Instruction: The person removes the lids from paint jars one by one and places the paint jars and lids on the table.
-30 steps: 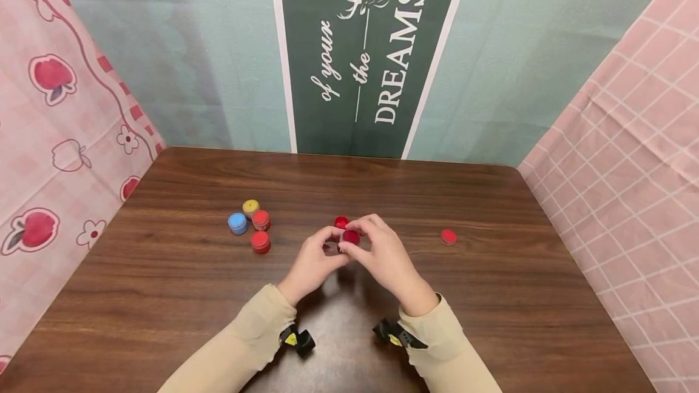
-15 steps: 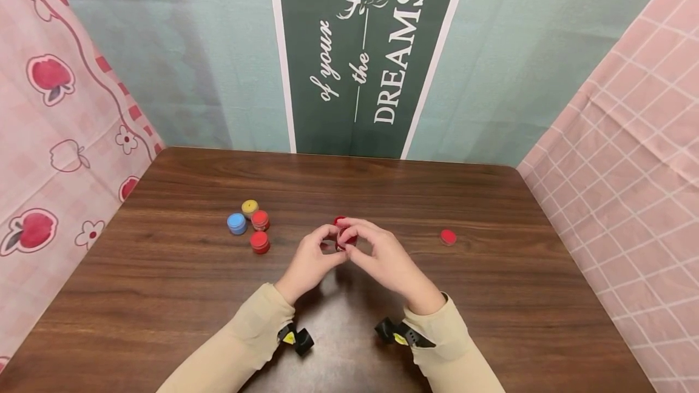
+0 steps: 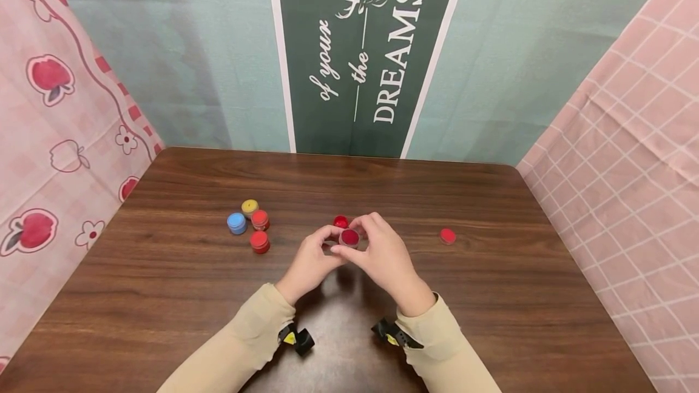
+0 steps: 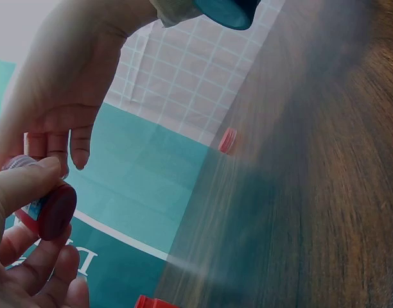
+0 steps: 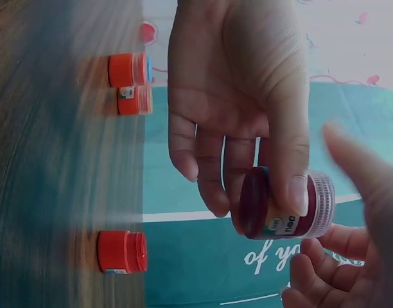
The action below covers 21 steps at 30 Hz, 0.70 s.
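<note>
I have the left hand gripping the jar by its red body, roughly upright above mid-table, while the right hand curves loosely around the clear top, thumb apart from it; I can't tell whether its fingers touch. Just beyond stands a red tub. To the left I see a blue pot, a yellow pot and two red pots grouped on the table, with a red disc well off to the right.

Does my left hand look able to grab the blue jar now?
Probably not without letting go: your left hand is holding a dark red jar, and two red jars stand between that hand and the blue jar.
</note>
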### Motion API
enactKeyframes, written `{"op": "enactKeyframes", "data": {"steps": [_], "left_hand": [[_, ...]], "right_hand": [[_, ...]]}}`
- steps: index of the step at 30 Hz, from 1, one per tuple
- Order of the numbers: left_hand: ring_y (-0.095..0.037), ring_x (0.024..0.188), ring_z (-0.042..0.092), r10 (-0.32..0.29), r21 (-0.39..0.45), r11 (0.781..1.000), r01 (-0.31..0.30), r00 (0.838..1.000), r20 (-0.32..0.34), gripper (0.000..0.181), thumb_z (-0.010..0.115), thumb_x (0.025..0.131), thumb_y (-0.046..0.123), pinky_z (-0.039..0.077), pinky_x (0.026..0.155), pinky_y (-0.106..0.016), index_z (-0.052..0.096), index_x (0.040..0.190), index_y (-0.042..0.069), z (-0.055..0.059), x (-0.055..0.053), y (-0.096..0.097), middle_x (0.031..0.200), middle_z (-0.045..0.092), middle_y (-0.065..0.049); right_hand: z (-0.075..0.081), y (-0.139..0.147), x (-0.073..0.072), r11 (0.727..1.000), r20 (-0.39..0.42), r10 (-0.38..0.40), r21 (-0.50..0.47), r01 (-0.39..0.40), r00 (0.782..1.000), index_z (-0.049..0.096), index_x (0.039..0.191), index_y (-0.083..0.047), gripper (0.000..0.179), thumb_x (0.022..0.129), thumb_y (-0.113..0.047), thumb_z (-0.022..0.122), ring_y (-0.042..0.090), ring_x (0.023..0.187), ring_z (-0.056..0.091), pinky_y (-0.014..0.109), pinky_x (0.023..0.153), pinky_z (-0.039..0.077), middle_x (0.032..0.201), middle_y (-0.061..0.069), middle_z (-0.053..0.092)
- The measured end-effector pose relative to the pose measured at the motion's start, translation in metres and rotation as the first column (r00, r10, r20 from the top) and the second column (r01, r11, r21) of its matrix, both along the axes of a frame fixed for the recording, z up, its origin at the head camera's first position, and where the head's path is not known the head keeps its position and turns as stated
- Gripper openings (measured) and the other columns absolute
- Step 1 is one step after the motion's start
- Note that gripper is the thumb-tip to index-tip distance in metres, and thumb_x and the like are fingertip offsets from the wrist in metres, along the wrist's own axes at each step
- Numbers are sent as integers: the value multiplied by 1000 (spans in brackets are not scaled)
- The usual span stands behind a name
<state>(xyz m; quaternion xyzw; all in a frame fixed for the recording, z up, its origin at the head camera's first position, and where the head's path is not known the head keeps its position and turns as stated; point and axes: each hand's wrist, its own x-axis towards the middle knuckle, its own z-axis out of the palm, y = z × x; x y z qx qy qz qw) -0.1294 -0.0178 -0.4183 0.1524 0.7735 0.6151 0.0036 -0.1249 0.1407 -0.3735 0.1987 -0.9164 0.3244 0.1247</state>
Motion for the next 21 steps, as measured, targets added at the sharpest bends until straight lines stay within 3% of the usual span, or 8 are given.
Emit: {"op": "enactKeyframes", "data": {"steps": [3,8,12,14,16,18,21], "left_hand": [[-19,96,56,1,-19,1000,-1,1000,2,29,73,78,4,47,85,-39,63,105,4,2,1,0,102,63,-5],[-20,95,55,27,-30,999,-27,999,19,29,72,76,0,46,85,-42,63,103,4,7,2,0,98,63,-5],[-25,96,56,40,-40,998,-40,999,8,28,70,75,-6,47,84,-45,62,101,-2,24,8,1,98,63,-11],[-27,97,55,36,-47,998,-36,999,7,28,70,75,-6,47,84,-46,62,101,-3,26,8,1,99,63,-12],[-25,97,55,24,-51,998,-24,1000,7,27,70,76,-4,46,84,-45,62,101,-1,25,7,0,100,63,-11],[-23,98,55,17,-52,999,-16,1000,11,26,71,77,-1,46,85,-43,62,102,1,16,4,0,100,62,-9],[-19,98,55,5,-44,999,-5,1000,2,26,72,79,5,46,85,-40,63,104,5,6,0,-2,101,62,-6]], "right_hand": [[0,0,0,1000,-15,16,-4,-16,1000,63,95,-10,34,73,-29,80,13,75,52,27,66,47,88,-2,53],[1,3,0,990,-6,134,-35,-134,991,66,107,-6,33,77,-15,76,15,84,58,30,74,50,100,3,57],[4,4,-1,967,20,237,-98,-234,971,64,108,-4,29,79,-4,71,15,93,58,34,82,49,110,5,59],[4,4,-2,956,41,275,-123,-268,961,63,104,-5,26,79,1,68,14,97,58,32,84,48,113,4,58],[5,4,-2,947,58,299,-143,-288,952,62,99,-6,22,79,3,65,14,100,57,31,85,48,115,4,58],[4,3,-2,940,72,309,-174,-293,948,61,93,-8,18,79,2,66,15,104,56,33,85,47,117,6,58],[5,3,-1,945,71,267,-213,-247,961,57,85,-10,16,80,-7,71,21,108,56,39,85,47,120,9,56]]}}
